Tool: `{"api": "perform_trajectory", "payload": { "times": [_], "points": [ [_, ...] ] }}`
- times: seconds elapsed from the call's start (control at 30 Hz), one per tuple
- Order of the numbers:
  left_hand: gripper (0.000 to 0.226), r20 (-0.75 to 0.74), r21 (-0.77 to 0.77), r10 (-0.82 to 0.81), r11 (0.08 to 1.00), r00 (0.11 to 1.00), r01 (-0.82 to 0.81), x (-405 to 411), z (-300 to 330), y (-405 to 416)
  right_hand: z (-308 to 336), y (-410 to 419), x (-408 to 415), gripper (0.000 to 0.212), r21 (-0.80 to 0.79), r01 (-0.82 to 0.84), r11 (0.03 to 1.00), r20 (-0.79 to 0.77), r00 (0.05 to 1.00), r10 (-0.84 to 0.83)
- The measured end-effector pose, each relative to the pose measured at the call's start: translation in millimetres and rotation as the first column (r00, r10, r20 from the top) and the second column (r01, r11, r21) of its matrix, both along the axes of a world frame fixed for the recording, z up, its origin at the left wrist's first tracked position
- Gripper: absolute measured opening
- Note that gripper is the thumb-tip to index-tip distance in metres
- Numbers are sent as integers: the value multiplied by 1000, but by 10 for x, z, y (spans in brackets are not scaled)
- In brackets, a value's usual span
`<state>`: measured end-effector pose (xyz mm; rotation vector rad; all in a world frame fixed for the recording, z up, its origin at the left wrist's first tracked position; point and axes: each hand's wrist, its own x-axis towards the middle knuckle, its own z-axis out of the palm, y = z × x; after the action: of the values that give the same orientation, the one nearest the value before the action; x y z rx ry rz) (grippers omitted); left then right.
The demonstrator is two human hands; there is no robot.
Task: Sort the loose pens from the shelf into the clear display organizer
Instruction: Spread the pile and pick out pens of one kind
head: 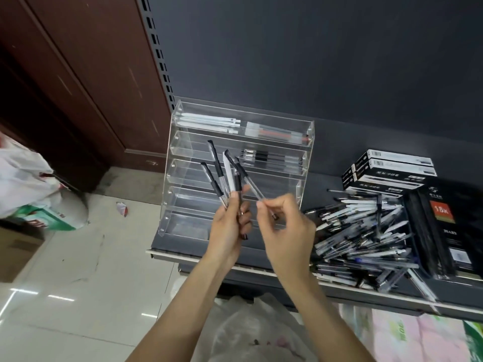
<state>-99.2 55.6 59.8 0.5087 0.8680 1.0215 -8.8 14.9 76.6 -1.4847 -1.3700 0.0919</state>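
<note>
A: Pens [366, 236] are lying in a loose heap at the right of the frame, crossing each other on the dark shelf [321, 189], which is taking up most of the middle. What is sitting behind them?

B: I am seeing black boxes [389, 168] stacked at the upper right of the heap and a dark packet [444, 226] at the far right edge. Left of the heap, the clear display organizer [235, 168] is standing at centre frame, its tiers stepping back toward the wall so every row is facing outward.

A: Is anything in it?

B: The top tier is holding pale pens on the left and red-cored ones on the right; the second tier is holding black ones on its right side. The lower tiers are looking bare, though glare is making that hard to confirm.

A: And the hands?

B: My left hand [230, 223] is curling round a fan of black-capped pens [222, 176], caps up, probably gathering one kind together before they go in. My right hand [285, 226] is pinching a single clear pen [251, 184] between thumb and fingertips, its cap angling toward the fan, so I judge it is joining that bunch.

A: So, the sorting?

B: Early, I would say; most pens are waiting in the heap.
</note>
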Motion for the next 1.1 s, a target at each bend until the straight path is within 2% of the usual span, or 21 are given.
{"api": "perform_trajectory", "payload": {
  "times": [0.1, 0.2, 0.27, 0.33, 0.4, 0.47, 0.53, 0.57, 0.63, 0.7, 0.73, 0.8, 0.87, 1.0, 1.1],
  "points": [
    [49, -80, 39, -25, 999, 997, 29, 39, 1, -38, -84, -11, -79, 18, 62, -3, 998, 217, 976, -10],
    [56, -59, 42, -74, 996, 995, 77, 53, 6, -66, -182, -17, -79, 19, 89, -22, 996, 379, 925, -13],
    [48, -54, 19, -105, 994, 993, 106, 23, -15, -57, -228, -35, -55, 16, 75, -67, 995, 435, 900, 28],
    [34, -67, -8, -124, 992, 990, 124, -19, -66, -33, -271, -58, 19, 9, -4, -190, 982, 479, 861, 168],
    [23, -99, -33, -112, 993, 989, 109, -59, -102, -13, -279, -107, 115, 19, -107, -287, 952, 483, 822, 302],
    [22, -113, -10, -128, 992, 985, 127, -89, -98, -22, -217, -138, 204, 28, -133, -309, 942, 344, 877, 336],
    [23, -111, 26, -174, 984, 978, 178, -98, -88, -61, -98, -73, 282, 35, -197, -235, 952, 47, 968, 248],
    [23, -98, 36, -211, 976, 973, 215, -95, -83, -90, -36, 15, 331, 41, -300, -227, 927, -124, 972, 198],
    [24, -55, 45, -286, 956, 957, 288, -70, -74, -153, 89, 205, 418, 57, -527, -388, 756, -425, 891, 161],
    [24, -8, 43, -350, 936, 937, 350, -27, -75, -220, 149, 333, 461, 56, -573, -619, 537, -639, 748, 180],
    [24, 14, 44, -380, 924, 925, 379, -2, -76, -251, 171, 361, 464, 50, -556, -684, 472, -684, 699, 208],
    [21, 71, 48, -430, 903, 900, 427, 31, -82, -308, 198, 367, 462, 41, -550, -722, 419, -686, 677, 266],
    [19, 145, 30, -460, 887, 876, 461, 37, -87, -343, 209, 360, 471, 41, -570, -720, 396, -675, 685, 275],
    [16, 217, 60, -543, 837, 811, 544, 14, -95, -368, 211, 313, 451, 47, -548, -764, 342, -720, 638, 273],
    [15, 189, 54, -565, 822, 803, 566, 6, -123, -376, 248, 269, 425, 31, -562, -751, 346, -715, 652, 253]
  ]
}}
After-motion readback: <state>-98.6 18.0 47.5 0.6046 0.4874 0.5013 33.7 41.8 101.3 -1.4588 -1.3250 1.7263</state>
